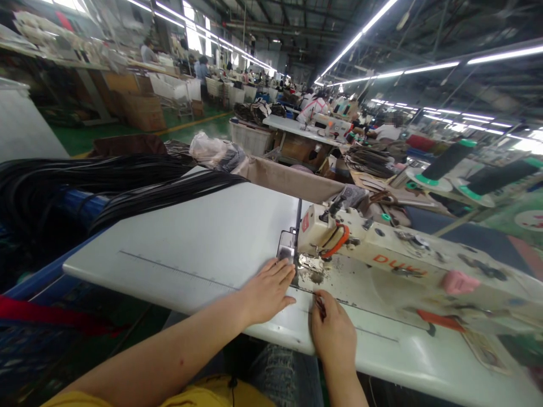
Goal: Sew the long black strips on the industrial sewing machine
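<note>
A white sewing machine [407, 254] with orange parts is set into a pale sewing table [203, 237]. My left hand [269, 288] lies flat on the tabletop, fingers stretched together toward the needle area and the metal plate [287, 240] beside it. A narrow dark strip [298, 217] runs along the machine head's left side, close to my left fingertips. Near the table's front edge, my right hand [335, 328] is curled closed. Something small and dark shows between its thumb and fingers, too hidden to name.
A bundle of long black straps [178, 195] drapes over the table's left end and a blue crate [80, 209]. Cones of black thread [447, 161] stand at right. Behind the table is a beige fabric-lined bin [292, 181]. Other people work at machines farther back.
</note>
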Motion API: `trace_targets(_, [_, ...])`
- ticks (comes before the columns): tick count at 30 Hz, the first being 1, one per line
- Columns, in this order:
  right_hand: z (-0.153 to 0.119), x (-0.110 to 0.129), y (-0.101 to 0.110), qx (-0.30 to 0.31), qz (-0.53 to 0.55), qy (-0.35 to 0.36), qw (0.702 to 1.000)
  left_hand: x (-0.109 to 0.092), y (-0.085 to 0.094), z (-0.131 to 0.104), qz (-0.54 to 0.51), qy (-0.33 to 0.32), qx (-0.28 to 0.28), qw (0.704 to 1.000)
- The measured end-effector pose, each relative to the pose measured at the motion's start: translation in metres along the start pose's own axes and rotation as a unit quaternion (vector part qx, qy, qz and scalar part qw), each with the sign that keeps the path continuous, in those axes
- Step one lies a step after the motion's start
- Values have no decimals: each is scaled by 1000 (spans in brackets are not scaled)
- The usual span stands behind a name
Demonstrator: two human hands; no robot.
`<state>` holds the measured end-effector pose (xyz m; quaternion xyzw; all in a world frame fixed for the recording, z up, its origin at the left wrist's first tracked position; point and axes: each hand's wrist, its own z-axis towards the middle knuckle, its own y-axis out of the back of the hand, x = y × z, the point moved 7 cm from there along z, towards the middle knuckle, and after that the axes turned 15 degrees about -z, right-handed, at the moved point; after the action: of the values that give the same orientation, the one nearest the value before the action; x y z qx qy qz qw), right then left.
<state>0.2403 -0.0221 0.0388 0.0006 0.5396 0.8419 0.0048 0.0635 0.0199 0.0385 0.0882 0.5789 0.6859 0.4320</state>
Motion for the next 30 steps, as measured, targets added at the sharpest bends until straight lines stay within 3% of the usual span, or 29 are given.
trace_targets(8, [1, 3, 4, 17, -2, -8, 1000, 11, -6, 12, -7, 29, 19, 999])
trace_targets(15, [2, 7, 7, 20, -7, -4, 1000, 15, 2, 23, -11, 49, 20, 999])
trace_targets(30, [2, 9, 12, 4, -19, -6, 1000, 17, 2, 24, -16, 59, 17, 998])
